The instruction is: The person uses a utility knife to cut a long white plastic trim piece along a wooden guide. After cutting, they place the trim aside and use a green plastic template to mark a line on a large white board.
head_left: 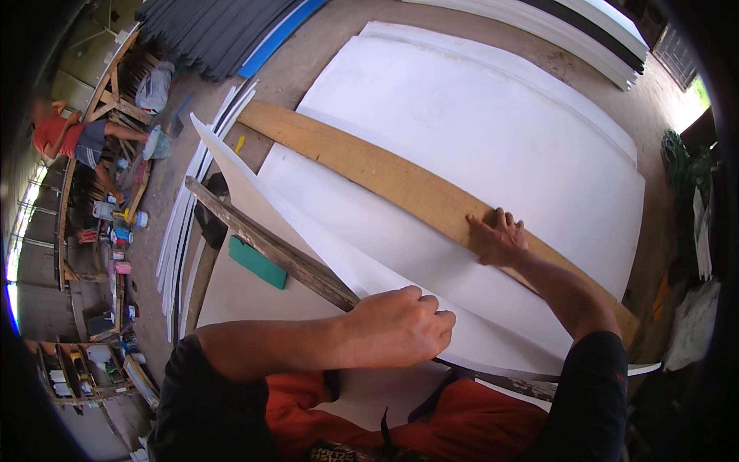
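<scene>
A large white sheet (pixel 531 115) lies flat in front of me, its near part bent up toward my body. My left hand (pixel 400 327) is a fist on that raised near edge; its fingertips are hidden. Across the sheet runs a long tan wooden board (pixel 369 169), slanting from far left to near right. My right hand (pixel 500 237) presses down on this board, fingers spread. Under the lifted edge a dark, weathered wooden beam (pixel 269 242) passes beneath my left forearm. Beside the beam lies a green rectangular block (pixel 258 262).
Thin white strips (pixel 192 208) lie on the floor at left. Dark corrugated sheets (pixel 215 31) and long white panels (pixel 570 35) are stacked at the back. A person in a red shirt (pixel 58 132) is at far left, near paint cans (pixel 122 235) and wooden frames.
</scene>
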